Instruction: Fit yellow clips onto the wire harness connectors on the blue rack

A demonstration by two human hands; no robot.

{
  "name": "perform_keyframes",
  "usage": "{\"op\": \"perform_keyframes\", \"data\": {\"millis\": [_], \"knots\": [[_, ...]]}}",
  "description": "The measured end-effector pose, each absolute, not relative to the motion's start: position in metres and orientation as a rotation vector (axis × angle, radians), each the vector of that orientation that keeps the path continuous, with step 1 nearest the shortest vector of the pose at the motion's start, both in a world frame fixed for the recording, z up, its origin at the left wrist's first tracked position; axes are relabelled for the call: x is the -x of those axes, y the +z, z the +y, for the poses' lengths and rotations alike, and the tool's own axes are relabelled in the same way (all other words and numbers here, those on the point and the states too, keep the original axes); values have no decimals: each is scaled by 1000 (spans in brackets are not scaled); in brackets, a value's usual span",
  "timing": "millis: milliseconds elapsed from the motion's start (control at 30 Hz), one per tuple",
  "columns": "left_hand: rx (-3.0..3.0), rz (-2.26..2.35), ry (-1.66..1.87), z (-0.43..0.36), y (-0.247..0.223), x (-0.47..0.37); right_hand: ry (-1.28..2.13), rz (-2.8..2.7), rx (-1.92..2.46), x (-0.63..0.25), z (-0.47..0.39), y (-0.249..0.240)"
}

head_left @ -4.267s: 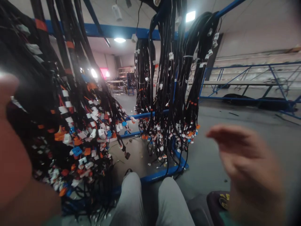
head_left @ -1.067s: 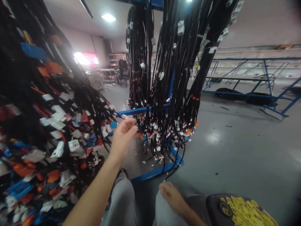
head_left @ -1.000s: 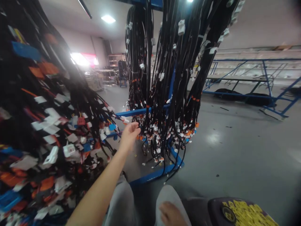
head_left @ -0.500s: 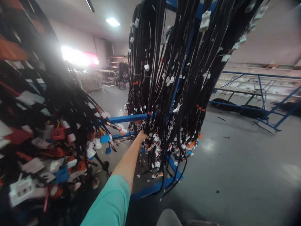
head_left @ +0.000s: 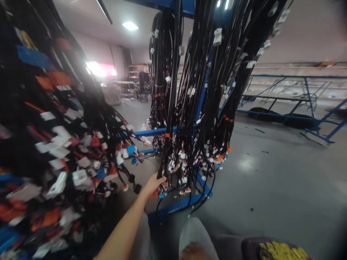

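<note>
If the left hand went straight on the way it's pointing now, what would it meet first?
Past the black cables in its grip, the left hand would probably meet the white connectors dangling beyond its fingertips; one view leaves their depth unclear.

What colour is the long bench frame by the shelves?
Blue, clearest in the head view.

Blue rack [head_left: 177, 208] before and above left hand [head_left: 154, 185]; cables [head_left: 168, 119] hang from it, connector ends low. Grey floor [head_left: 238, 191] beneath, running out right of both hands; small dark scraps [head_left: 265, 152] scattered on it. Far right, black heaps [head_left: 264, 112] low under a bench [head_left: 276, 96]. Right of right hand [head_left: 194, 251], dark tray [head_left: 249, 250]: yellow pieces [head_left: 282, 251] on it.
</note>
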State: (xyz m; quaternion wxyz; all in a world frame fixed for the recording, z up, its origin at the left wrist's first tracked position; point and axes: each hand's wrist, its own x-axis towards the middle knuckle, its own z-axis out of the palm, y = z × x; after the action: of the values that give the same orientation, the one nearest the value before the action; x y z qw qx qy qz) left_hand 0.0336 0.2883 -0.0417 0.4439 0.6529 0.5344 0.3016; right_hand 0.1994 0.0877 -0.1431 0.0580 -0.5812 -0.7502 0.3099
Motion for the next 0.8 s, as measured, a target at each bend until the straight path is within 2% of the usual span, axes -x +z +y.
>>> {"op": "perform_keyframes", "data": {"millis": [200, 367, 467, 633, 800], "knots": [[-1643, 1636, 722, 209, -10, -12, 833, -2331, 1803, -194, 51, -112], [-1530, 1877, 825, 158, 34, 21, 801, -2335, 1759, -198, 33, -111], [-1421, 1640, 876, 130, 55, 32, 806, -2290, 1753, -203, 28, -117], [-1020, 873, 914, 92, 71, 22, 1005, -1896, 1643, -210, 35, -118], [-846, 521, 732, 75, 80, 8, 1039, -1518, 1404, -206, 56, -87]]}}
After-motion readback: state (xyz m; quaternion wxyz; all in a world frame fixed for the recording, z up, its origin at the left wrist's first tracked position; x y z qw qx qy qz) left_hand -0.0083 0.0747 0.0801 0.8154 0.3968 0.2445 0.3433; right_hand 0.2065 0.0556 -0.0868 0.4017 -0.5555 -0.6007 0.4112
